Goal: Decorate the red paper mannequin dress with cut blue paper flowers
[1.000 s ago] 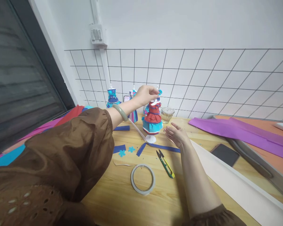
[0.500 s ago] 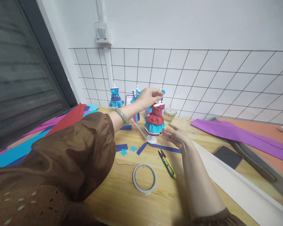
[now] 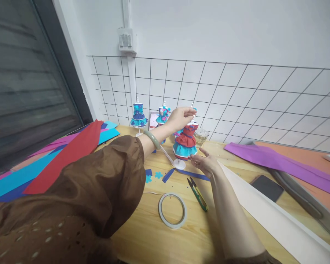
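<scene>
A miniature dress form [image 3: 186, 142] in a red bodice and turquoise ruffled skirt stands on a round white base. My left hand [image 3: 183, 116], with a pale green bangle at the wrist, reaches across to its top; the fingers close around the neck and shoulder area, which they partly hide. Beside the skirt hem, my right hand [image 3: 207, 164] has its fingers spread, the fingertips at or almost touching the turquoise ruffle. Thread snips [image 3: 198, 194] with green and yellow handles lie in front. Two turquoise flower cutouts [image 3: 158, 175] and dark blue strips [image 3: 194, 175] surround the base.
A roll of tape [image 3: 161, 211] lies nearer me. Two other dressed forms [image 3: 139, 116] and a lit phone stand behind. A glass cup [image 3: 202, 137] sits close behind the red dress. Coloured fabric pieces [image 3: 68, 157] lie left; purple fabric [image 3: 280, 165] and a dark phone [image 3: 266, 187] lie right.
The view has shifted slightly, so everything appears a little further right. My left hand stays at the top of the dress form and my right hand stays by its skirt.
</scene>
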A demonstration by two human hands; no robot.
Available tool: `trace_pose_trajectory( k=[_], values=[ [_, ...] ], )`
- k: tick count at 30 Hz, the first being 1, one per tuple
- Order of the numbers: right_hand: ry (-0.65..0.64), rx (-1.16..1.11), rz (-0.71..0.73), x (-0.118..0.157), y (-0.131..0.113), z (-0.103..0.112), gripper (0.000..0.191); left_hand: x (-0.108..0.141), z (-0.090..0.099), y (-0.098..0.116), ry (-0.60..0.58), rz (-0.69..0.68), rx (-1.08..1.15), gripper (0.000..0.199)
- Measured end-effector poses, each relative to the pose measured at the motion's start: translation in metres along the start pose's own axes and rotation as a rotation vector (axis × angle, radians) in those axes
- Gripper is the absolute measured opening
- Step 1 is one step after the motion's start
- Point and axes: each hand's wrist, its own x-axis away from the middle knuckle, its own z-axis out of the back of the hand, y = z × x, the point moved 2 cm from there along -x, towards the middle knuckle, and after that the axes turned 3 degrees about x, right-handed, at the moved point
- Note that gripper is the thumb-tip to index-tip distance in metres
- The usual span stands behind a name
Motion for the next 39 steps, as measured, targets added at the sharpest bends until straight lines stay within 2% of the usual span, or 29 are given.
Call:
trace_pose_trajectory(
  k=[6, 8, 10, 12, 13, 14, 17, 20, 23, 30, 39],
  values=[
    [0.04, -0.016, 0.05, 0.005, 0.004, -0.005, 0.086, 0.026, 0.01, 0.017, 0.05, -0.086, -0.109, 0.036],
    [0.052, -0.019, 0.061, 0.006, 0.005, -0.006, 0.086, 0.047, 0.012, 0.021, 0.154, -0.102, -0.108, 0.034],
    [0.063, -0.02, 0.076, 0.006, 0.006, -0.005, 0.086, 0.074, 0.01, 0.017, 0.302, -0.05, -0.047, 0.027],
    [0.07, -0.022, 0.094, 0.008, 0.006, -0.004, 0.085, 0.105, 0.001, 0.003, 0.404, 0.142, 0.158, 0.019],
    [0.072, -0.023, 0.103, 0.008, 0.006, -0.003, 0.085, 0.12, -0.007, -0.008, 0.43, 0.309, 0.344, 0.016],
    [0.074, -0.024, 0.113, 0.009, 0.006, -0.003, 0.085, 0.133, -0.016, -0.018, 0.403, 0.516, 0.553, 0.016],
    [0.075, -0.025, 0.142, 0.013, 0.007, -0.004, 0.084, 0.157, -0.039, -0.039, 0.279, 0.729, 0.726, 0.013],
    [0.071, -0.023, 0.166, 0.016, 0.007, -0.005, 0.082, 0.161, -0.051, -0.048, 0.167, 0.845, 0.89, 0.014],
    [0.071, -0.019, 0.184, 0.017, 0.006, -0.005, 0.08, 0.156, -0.055, -0.05, 0.138, 0.884, 1.02, 0.011],
    [0.068, -0.013, 0.202, 0.018, 0.006, -0.006, 0.078, 0.152, -0.06, -0.059, 0.161, 0.83, 1.164, 0.006],
    [0.039, 0.013, 0.194, 0.024, 0.003, -0.006, 0.073, 0.15, -0.063, -0.075, 0.156, 0.732, 1.17, 0.004]
  ],
)
